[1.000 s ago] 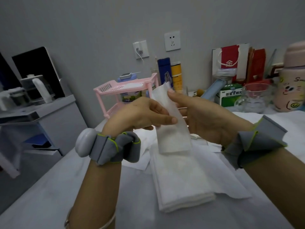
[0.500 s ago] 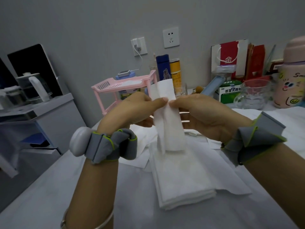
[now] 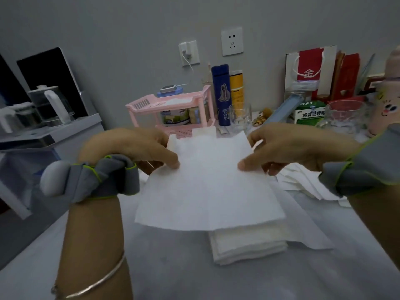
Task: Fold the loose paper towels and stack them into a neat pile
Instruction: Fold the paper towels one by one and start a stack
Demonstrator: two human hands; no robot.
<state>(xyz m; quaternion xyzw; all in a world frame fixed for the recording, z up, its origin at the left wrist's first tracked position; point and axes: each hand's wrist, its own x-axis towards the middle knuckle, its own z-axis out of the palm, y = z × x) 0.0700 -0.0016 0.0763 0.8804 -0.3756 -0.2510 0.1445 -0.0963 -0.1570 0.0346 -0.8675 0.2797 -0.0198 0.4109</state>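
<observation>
Far left, a glass kettle (image 3: 48, 105) sits on a grey cabinet (image 3: 65, 135); I can't tell what's in it. Moving along, the pink rack (image 3: 149, 102) at the back of the desk (image 3: 173, 273) has two jars (image 3: 175, 116) tucked on its lower tier and something white lying on its top shelf. Next to it stand a tall blue bottle (image 3: 223, 94) and a yellow can (image 3: 236, 87), with a clear glass mug (image 3: 240, 119) just in front. Further right are a green box (image 3: 309, 114), a second glass mug (image 3: 344, 116) and, at the edge, a pink flask (image 3: 387, 105) with a cartoon face. Now the work: my left hand (image 3: 129, 148) pinches the left edge of a paper towel (image 3: 207, 185), thumb on top, fingers curled underneath. The sheet is spread wide and nearly flat between my hands, plain white, with faint lengthwise creases and a slightly wavy near edge. My right hand (image 3: 287, 146) pinches the right edge the same way. I'm holding it in the air over the pile of folded towels (image 3: 249, 245), which lies on the desk in the middle, edges fairly even; the raised sheet hides the pile's far part. Under the pile one flat sheet (image 3: 309, 234) sticks out to the right, and more loose towels (image 3: 303, 185) lie rumpled below my right wrist.
</observation>
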